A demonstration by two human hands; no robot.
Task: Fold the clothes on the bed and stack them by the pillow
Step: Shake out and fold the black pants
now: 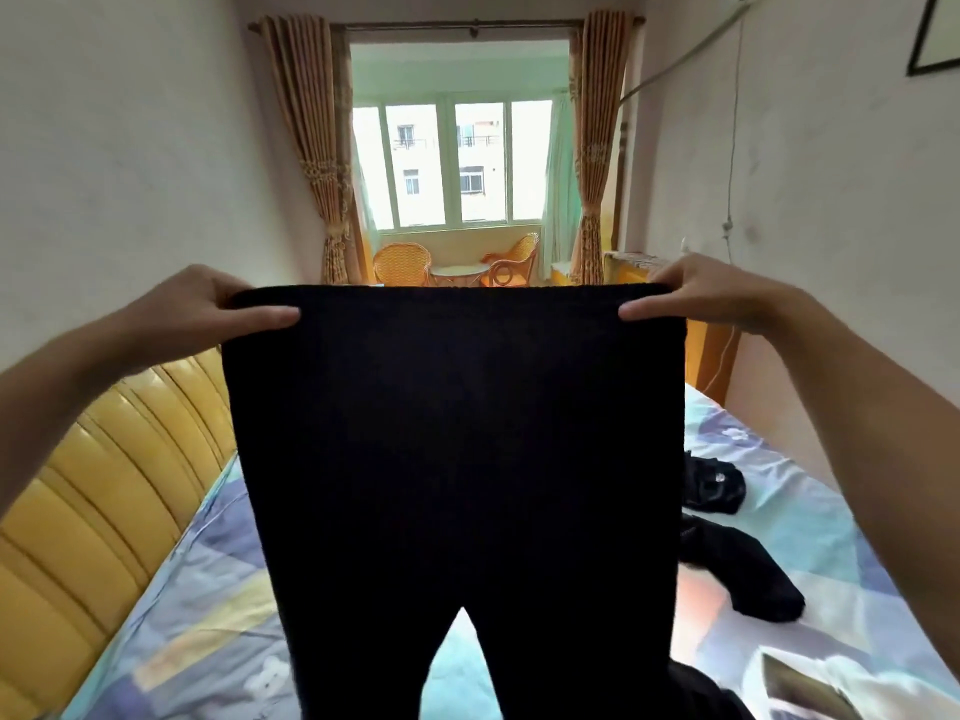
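Note:
A pair of black trousers [457, 449] hangs upright in front of me, held up by the waistband above the bed. My left hand [208, 304] pinches the waistband's left corner, thumb in front. My right hand [696, 298] pinches the right corner the same way. The two legs hang down past the bottom of the frame. More black clothes [737, 563] lie crumpled on the bed [810, 522] to the right, partly hidden by the trousers. A light garment [841, 688] lies at the bottom right. No pillow is in view.
A yellow padded headboard [104, 485] runs along the bed's left side. The bed has a pastel patterned sheet. Beyond it are curtains [311, 148], a window and wicker chairs [402, 265] around a small table. A wooden piece of furniture [711, 356] stands by the right wall.

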